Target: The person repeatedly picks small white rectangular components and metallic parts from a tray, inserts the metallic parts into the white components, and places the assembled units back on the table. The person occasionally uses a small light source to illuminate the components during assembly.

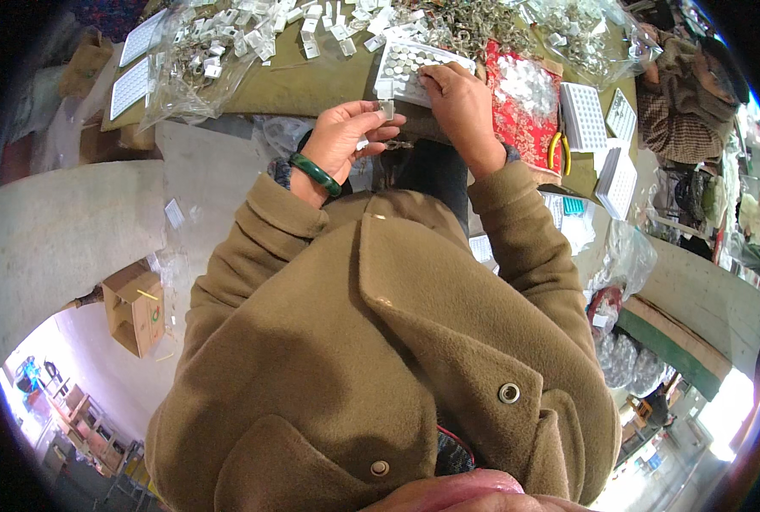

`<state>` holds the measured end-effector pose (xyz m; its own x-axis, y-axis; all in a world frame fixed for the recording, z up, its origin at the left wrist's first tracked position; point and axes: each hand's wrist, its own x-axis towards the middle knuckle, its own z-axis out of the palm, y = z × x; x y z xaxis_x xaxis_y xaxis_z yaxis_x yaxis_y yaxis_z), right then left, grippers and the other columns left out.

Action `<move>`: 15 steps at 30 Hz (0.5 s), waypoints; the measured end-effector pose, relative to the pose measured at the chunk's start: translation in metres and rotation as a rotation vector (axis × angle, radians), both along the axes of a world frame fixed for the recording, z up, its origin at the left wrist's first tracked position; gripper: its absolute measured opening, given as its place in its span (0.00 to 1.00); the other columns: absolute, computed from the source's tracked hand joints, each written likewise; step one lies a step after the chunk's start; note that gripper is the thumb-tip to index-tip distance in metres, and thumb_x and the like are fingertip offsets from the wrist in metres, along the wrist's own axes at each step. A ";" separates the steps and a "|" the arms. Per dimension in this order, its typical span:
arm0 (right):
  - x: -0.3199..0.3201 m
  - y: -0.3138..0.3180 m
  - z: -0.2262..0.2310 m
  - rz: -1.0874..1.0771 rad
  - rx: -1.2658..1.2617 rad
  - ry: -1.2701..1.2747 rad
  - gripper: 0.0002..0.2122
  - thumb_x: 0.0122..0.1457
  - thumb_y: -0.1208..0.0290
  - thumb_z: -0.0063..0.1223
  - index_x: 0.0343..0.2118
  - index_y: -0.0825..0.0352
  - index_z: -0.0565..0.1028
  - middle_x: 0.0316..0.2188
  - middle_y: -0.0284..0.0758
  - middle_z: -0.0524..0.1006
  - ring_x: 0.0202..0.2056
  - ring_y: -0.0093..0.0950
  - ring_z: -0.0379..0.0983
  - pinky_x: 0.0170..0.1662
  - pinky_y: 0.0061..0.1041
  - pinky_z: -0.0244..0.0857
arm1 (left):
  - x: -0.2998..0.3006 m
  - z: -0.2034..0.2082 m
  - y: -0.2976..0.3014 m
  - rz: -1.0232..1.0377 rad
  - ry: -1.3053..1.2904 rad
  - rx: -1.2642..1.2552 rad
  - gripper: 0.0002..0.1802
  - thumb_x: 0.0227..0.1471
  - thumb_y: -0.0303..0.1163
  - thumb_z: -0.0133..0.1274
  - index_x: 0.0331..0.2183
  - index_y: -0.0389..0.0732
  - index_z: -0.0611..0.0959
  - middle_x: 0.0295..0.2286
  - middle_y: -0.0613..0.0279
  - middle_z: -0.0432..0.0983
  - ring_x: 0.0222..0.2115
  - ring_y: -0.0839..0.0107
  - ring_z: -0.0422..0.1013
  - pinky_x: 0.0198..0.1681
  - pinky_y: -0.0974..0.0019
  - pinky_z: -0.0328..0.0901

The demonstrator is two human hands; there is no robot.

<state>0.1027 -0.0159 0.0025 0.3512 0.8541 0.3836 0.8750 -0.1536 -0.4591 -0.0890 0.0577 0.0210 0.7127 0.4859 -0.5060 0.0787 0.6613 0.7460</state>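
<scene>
My left hand [343, 141], with a dark green bangle at its wrist, pinches a small transparent plastic piece [387, 108] between thumb and fingertips, just off the table's near edge. Beside it my right hand [462, 104] reaches over a white tray [407, 89], its thumb and forefinger pressed together. Whatever sits in that pinch, if anything, is too small to make out. Small round whitish discs [407, 60] lie in rows in the tray. Right of the tray, a red patterned cloth [533, 147] bears a heap of small translucent pieces [527, 90].
Loose transparent plastic pieces [256, 38] and metal parts [469, 27] cover the far table. Yellow-handled pliers [559, 152] lie by stacked white trays [583, 119] at right. Plastic bags [194, 90] rest at both sides. Another person's checked sleeve [674, 128] shows at far right; a cardboard box [134, 309] stands lower left.
</scene>
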 end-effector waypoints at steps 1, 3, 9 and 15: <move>0.000 0.000 0.000 0.013 0.030 -0.034 0.06 0.55 0.69 0.55 0.34 0.62 0.79 0.30 0.39 0.78 0.31 0.40 0.76 0.33 0.34 0.69 | 0.000 0.000 -0.001 0.013 0.000 -0.007 0.09 0.57 0.31 0.51 0.40 0.41 0.78 0.40 0.61 0.79 0.36 0.80 0.75 0.31 0.79 0.68; 0.000 0.000 0.003 0.042 -0.021 -0.099 0.06 0.54 0.70 0.55 0.34 0.64 0.77 0.30 0.39 0.77 0.31 0.41 0.75 0.32 0.34 0.69 | 0.002 0.001 -0.002 0.032 -0.015 -0.013 0.09 0.57 0.31 0.51 0.40 0.40 0.77 0.39 0.60 0.79 0.36 0.80 0.75 0.31 0.79 0.68; -0.004 -0.005 0.029 0.134 0.056 0.139 0.07 0.53 0.71 0.56 0.31 0.67 0.73 0.26 0.42 0.76 0.28 0.42 0.75 0.31 0.35 0.69 | 0.003 0.004 -0.002 0.017 -0.059 -0.019 0.08 0.57 0.29 0.51 0.40 0.38 0.77 0.39 0.59 0.79 0.36 0.78 0.76 0.30 0.79 0.69; -0.030 -0.036 0.039 0.235 0.079 0.233 0.08 0.53 0.73 0.58 0.35 0.68 0.73 0.27 0.40 0.77 0.27 0.35 0.76 0.31 0.27 0.69 | 0.004 0.007 -0.010 -0.053 -0.072 0.032 0.11 0.56 0.31 0.53 0.41 0.38 0.79 0.37 0.64 0.79 0.36 0.77 0.76 0.33 0.77 0.69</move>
<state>0.0726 -0.0516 0.0417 0.2340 0.8931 0.3843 0.7527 0.0837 -0.6530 -0.0854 0.0475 0.0280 0.7720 0.4613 -0.4372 0.0587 0.6333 0.7717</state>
